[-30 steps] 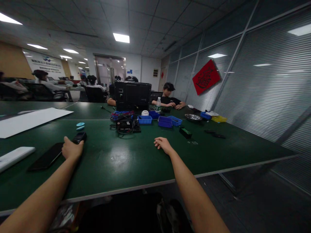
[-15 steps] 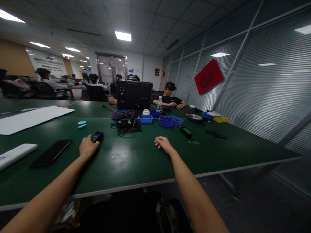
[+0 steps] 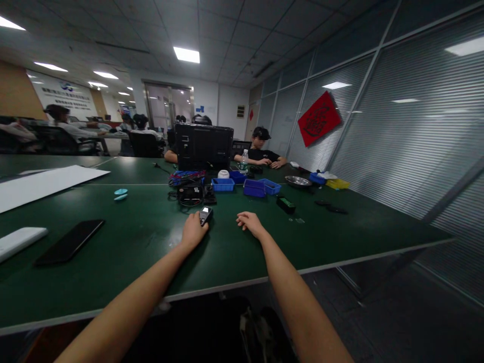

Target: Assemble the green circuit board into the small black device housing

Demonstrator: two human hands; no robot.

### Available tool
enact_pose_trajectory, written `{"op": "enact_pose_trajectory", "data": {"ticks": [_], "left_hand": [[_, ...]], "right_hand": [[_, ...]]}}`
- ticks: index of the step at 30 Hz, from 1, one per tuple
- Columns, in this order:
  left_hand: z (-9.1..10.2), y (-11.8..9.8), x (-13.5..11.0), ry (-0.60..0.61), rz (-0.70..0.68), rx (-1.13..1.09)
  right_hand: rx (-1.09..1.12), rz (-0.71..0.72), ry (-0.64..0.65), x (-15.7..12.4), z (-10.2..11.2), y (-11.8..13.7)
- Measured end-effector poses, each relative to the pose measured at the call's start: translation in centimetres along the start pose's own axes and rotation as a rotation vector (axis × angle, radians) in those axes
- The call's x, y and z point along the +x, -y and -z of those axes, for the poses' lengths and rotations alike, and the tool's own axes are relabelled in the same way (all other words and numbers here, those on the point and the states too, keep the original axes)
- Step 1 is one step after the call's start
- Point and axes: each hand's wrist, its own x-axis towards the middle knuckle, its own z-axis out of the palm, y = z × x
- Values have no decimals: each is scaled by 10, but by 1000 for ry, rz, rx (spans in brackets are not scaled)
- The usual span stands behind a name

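Note:
My left hand grips a small black handheld device with a lit screen, keeping it at the table surface in front of me. What kind of device it is, I cannot make out. To its right, my right hand rests over the green table with loosely bent fingers and nothing in them. A gap separates the device from my right fingertips. Just beyond my left hand lies a black box with cables.
Farther back are a monitor, a blue tray, a white ball, a water bottle and a metal dish. A black flat slab lies left. A person sits across the table.
My left hand has carried the device rightward along the table, closer to my right hand. Its screen now looks bright. My right hand stays nearly in place; the view has shifted slightly.

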Motion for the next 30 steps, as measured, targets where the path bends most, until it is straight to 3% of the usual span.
{"op": "enact_pose_trajectory", "data": {"ticks": [4, 7, 12, 18, 23, 30], "left_hand": [[-29, -37, -5, -5, -94, -164], [-42, -48, -7, 10, -144, -272], [-49, -41, -3, 99, -96, -397], [-45, -39, 0, 147, 4, -600], [-46, -38, 1, 110, 65, -692], [-49, -36, 1, 98, 89, -733]], "right_hand": [[-26, -5, -18, 0, -3, 0], [-108, 12, -77, -3, -7, 4], [-446, 184, -177, -14, -24, 12], [-839, 234, -111, -28, -52, 26], [-937, 208, -90, -32, -56, 34], [-925, 96, -163, -28, -45, 33]]}}
